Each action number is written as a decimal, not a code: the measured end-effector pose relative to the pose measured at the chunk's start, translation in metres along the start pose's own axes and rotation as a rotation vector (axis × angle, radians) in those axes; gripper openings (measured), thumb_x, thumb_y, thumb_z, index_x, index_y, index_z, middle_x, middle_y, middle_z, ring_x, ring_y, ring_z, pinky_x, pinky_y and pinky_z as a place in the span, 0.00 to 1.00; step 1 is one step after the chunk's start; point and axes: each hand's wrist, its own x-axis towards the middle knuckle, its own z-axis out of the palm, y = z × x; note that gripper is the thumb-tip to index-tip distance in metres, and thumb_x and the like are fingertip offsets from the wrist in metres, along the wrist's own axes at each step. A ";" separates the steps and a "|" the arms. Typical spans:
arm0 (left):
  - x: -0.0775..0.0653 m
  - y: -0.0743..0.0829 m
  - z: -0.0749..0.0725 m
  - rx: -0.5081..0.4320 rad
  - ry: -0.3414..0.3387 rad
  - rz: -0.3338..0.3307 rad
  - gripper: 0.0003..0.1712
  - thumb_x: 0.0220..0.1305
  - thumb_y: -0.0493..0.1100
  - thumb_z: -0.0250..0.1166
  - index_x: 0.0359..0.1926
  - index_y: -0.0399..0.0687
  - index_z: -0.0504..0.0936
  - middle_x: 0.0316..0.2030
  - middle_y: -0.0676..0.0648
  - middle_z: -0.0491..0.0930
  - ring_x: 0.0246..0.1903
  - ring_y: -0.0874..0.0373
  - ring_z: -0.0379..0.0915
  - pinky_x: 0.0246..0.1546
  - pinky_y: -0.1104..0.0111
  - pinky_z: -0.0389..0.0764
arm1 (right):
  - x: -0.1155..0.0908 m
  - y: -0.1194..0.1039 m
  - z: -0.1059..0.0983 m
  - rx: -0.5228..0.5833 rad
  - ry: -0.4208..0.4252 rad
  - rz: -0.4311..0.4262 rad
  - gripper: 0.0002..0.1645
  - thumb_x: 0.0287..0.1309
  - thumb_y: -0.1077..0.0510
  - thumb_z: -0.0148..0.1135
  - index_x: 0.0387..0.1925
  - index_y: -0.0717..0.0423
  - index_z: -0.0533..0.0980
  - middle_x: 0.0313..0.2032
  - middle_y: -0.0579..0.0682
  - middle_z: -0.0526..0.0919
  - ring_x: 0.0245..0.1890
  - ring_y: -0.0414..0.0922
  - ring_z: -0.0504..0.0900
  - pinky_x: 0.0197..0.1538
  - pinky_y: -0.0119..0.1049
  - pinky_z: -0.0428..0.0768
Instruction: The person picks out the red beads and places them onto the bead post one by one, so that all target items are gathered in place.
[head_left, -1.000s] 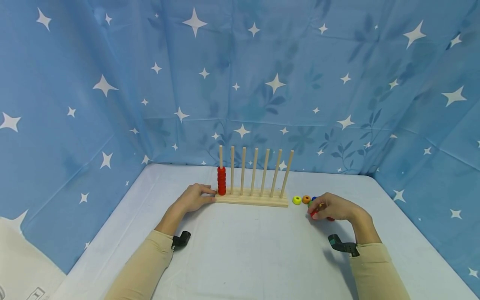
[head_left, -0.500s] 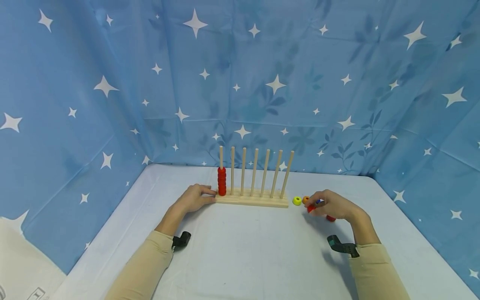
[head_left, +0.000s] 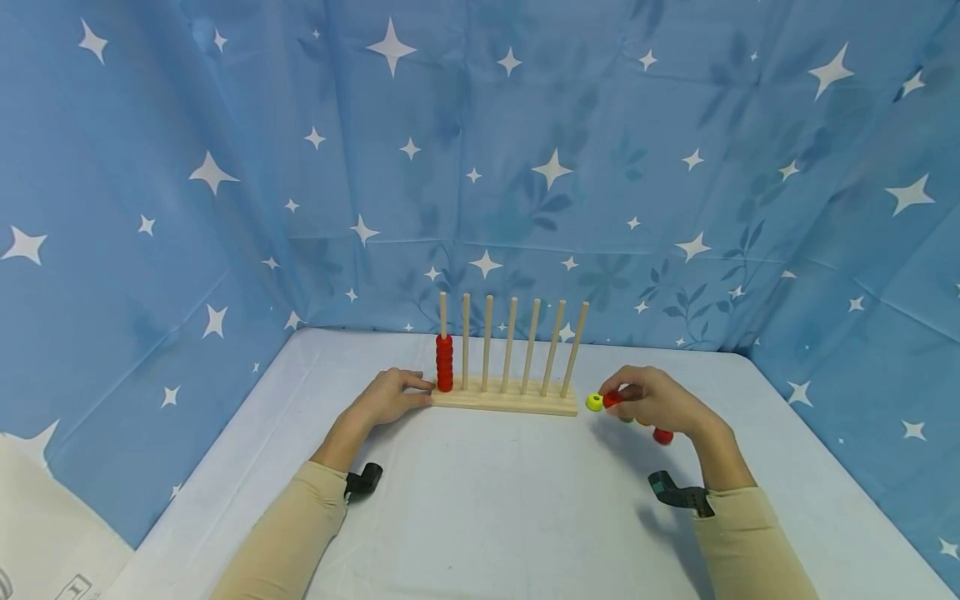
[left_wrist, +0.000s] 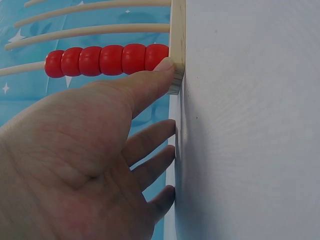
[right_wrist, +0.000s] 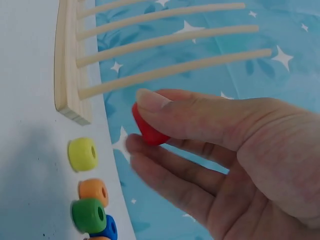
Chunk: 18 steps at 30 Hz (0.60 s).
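A wooden bead abacus [head_left: 502, 402] with several upright pegs stands at the back of the table. Red beads [head_left: 444, 363] are stacked on its leftmost peg. My left hand [head_left: 388, 396] grips the left end of the base, thumb at its front edge; in the left wrist view the index finger is hidden behind the thumb. Right of the abacus, my right hand [head_left: 660, 400] pinches a red bead [right_wrist: 151, 127] between thumb and fingers, raised off the table. Below it in the right wrist view lie a yellow bead [right_wrist: 83, 154], an orange bead [right_wrist: 93, 192], a green bead [right_wrist: 88, 215] and a blue bead [right_wrist: 108, 228].
Another red bead [head_left: 663, 436] lies on the white-covered table [head_left: 510, 500] beneath the right hand. A blue curtain with white stars [head_left: 487, 167] surrounds the table at the back and sides.
My right hand has lifted the red bead and carried it slightly left and back, towards the abacus. The left hand stays at the base.
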 end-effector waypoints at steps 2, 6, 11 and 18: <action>0.000 0.000 0.000 0.000 0.000 -0.001 0.17 0.69 0.45 0.70 0.56 0.46 0.89 0.69 0.34 0.75 0.73 0.33 0.65 0.73 0.40 0.65 | 0.002 -0.002 0.001 -0.030 0.054 -0.039 0.17 0.61 0.64 0.73 0.52 0.57 0.84 0.48 0.54 0.87 0.44 0.49 0.85 0.45 0.37 0.85; 0.001 -0.002 0.001 -0.001 -0.001 0.000 0.18 0.69 0.45 0.70 0.56 0.46 0.89 0.69 0.34 0.75 0.73 0.33 0.65 0.73 0.41 0.65 | 0.007 -0.006 0.004 -0.087 0.187 -0.126 0.16 0.60 0.64 0.74 0.50 0.54 0.85 0.46 0.51 0.87 0.46 0.49 0.85 0.50 0.39 0.87; 0.002 -0.003 0.001 0.007 -0.001 -0.004 0.18 0.69 0.46 0.70 0.57 0.47 0.89 0.69 0.35 0.75 0.73 0.34 0.65 0.73 0.41 0.65 | 0.012 -0.014 0.010 -0.087 0.321 -0.199 0.16 0.60 0.67 0.73 0.50 0.54 0.84 0.48 0.51 0.86 0.47 0.51 0.88 0.52 0.49 0.88; 0.003 -0.004 0.001 0.014 -0.003 -0.008 0.18 0.69 0.46 0.70 0.57 0.48 0.89 0.69 0.35 0.75 0.73 0.33 0.64 0.72 0.39 0.65 | 0.018 -0.024 0.018 -0.084 0.454 -0.282 0.19 0.57 0.72 0.73 0.51 0.59 0.85 0.50 0.54 0.86 0.49 0.53 0.89 0.52 0.22 0.83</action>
